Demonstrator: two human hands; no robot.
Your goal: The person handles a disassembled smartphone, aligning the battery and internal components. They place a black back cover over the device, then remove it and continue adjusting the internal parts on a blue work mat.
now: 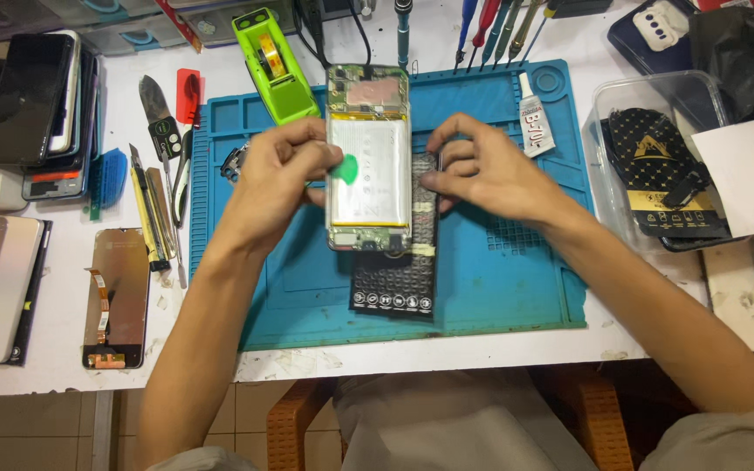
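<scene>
Blue silicone is covering the middle of the white bench: a repair mat (499, 279) on which an opened smartphone (368, 157) is being held, back cover off, with its silvery battery (370, 170) exposed and the circuit board showing at the top end. The phone is being gripped along its left edge by the left hand (285, 174), fingers curled narrowly around the frame, and a small green pick (345, 168) (a flat plastic one, lying over the battery) is being pinched at the fingertips. The right edge is being clasped by the right hand (482, 170), its fingers bent close against the frame. A black patterned sheet (394, 279) is being partly covered by the phone's lower end and is resting on the mat. Just beside the right hand, a small glue tube (534, 118) is lying on the mat. A green tape dispenser (274, 63) is sitting at the mat's upper left corner. Off the mat to the left, a detached phone screen (117, 296) and a stack of phones (41, 113) are lying on the bench; a clear plastic tub (647, 87) is standing to the right.
</scene>
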